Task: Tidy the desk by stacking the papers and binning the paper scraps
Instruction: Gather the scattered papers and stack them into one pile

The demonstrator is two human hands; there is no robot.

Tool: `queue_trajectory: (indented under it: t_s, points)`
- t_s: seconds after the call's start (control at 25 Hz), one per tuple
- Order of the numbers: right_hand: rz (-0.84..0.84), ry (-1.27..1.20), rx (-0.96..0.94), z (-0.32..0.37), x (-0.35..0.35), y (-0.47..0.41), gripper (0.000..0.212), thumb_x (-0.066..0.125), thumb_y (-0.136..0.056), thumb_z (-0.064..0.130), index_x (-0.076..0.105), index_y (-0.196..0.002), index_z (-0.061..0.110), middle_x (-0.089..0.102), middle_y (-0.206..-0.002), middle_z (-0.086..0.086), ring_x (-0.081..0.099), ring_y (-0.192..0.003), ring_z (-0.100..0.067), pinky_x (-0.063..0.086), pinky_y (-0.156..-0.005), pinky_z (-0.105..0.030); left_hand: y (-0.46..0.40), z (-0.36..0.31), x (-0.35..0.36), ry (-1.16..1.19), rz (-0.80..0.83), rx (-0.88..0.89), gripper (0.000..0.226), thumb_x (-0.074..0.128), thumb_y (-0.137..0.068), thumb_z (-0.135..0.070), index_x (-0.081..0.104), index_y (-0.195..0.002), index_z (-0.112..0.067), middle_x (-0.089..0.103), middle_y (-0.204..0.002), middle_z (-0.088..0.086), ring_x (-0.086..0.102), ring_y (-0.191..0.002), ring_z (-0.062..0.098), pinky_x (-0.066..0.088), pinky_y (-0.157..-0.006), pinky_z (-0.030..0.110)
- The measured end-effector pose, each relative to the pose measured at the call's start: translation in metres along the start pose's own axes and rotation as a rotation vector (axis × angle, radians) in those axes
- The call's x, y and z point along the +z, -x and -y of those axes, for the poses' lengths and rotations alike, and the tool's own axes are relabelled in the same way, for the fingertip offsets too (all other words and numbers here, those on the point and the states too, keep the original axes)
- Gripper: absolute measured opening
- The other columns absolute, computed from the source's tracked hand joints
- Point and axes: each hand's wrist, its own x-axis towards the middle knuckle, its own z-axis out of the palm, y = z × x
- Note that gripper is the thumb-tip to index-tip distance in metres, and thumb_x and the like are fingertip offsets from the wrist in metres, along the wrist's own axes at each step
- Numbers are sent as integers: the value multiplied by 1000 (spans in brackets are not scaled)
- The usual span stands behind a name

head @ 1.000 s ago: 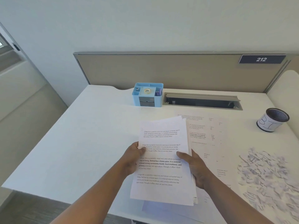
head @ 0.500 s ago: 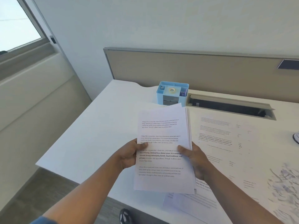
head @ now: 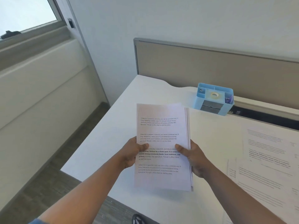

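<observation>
A stack of printed papers (head: pixel 161 131) hangs above the left part of the white desk (head: pixel 113 143), held between both hands. My left hand (head: pixel 131 152) grips its left edge, thumb on the top sheet. My right hand (head: pixel 192 157) grips the right edge the same way. Further printed sheets (head: pixel 267 151) lie flat on the desk to the right. The paper scraps and the bin are out of view.
A light blue desk organiser (head: pixel 214 98) with a tape roll stands at the back, beside a cable slot (head: pixel 267 118). A beige partition (head: pixel 218 65) closes the far side. The desk's left edge drops to the floor; a window sits at upper left.
The view has swung left: the scraps and the bin cup have left the frame. The stack, still held in both hands, has moved left over the desk's left part.
</observation>
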Motion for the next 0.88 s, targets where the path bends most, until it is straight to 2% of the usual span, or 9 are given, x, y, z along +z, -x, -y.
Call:
queue_trajectory:
  t_s: [0.12,0.2,0.32,0.44,0.52,0.68,0.76,0.88]
  points:
    - [104,-109,72,-2,19,-14,50,70,-97,28,56,-143,15,67,-138,-12,64,-126,-37,51,-105,-59,-7,-12,-32,57,-46,26,36,59,-100,5,63,-133,-9,73,-126,16,68,-118,42,51,-102,64]
    - [119,-221,151,-5,21,-16,51,64,-98,34,57,-144,13,65,-139,-14,64,-126,-37,54,-102,-55,-12,-18,-45,128,-87,61,37,59,-100,5,63,-134,-10,73,-127,15,68,-118,41,51,-103,63]
    - [-4,-432,228,-16,25,-21,52,66,-91,36,63,-137,11,73,-122,-10,74,-95,-27,62,-79,-40,-22,-22,-54,271,-150,113,38,58,-100,5,64,-133,-13,75,-125,11,68,-119,38,52,-104,60]
    - [-24,-540,206,-24,43,-26,52,85,-77,27,65,-123,15,75,-103,-8,73,-80,-24,62,-75,-38,-28,-23,-49,427,-239,142,38,57,-100,6,65,-130,-16,76,-122,6,69,-117,34,54,-101,57]
    - [-13,-507,185,-27,62,-29,55,92,-71,21,68,-119,18,76,-106,-5,74,-85,-23,62,-79,-41,-29,-20,-43,498,-263,153,38,57,-100,6,65,-129,-17,76,-122,5,70,-116,33,54,-101,57]
    - [-40,-510,123,-30,86,-38,51,74,-87,8,64,-135,21,70,-133,-6,71,-116,-26,58,-94,-50,-30,-8,-35,502,-269,176,36,59,-100,3,65,-128,-17,75,-126,6,69,-119,33,52,-105,59]
    - [-40,-526,112,-30,88,-38,49,71,-90,6,63,-137,19,69,-135,-8,68,-122,-29,58,-93,-51,-28,-3,-34,510,-254,179,37,59,-100,2,63,-131,-17,74,-127,7,68,-121,34,51,-106,59]
    - [-118,-441,98,-37,86,-37,40,68,-93,2,67,-130,18,72,-131,-6,72,-115,-25,62,-83,-45,-26,4,-37,490,-188,193,39,58,-101,2,62,-134,-18,73,-129,8,70,-118,33,55,-100,56]
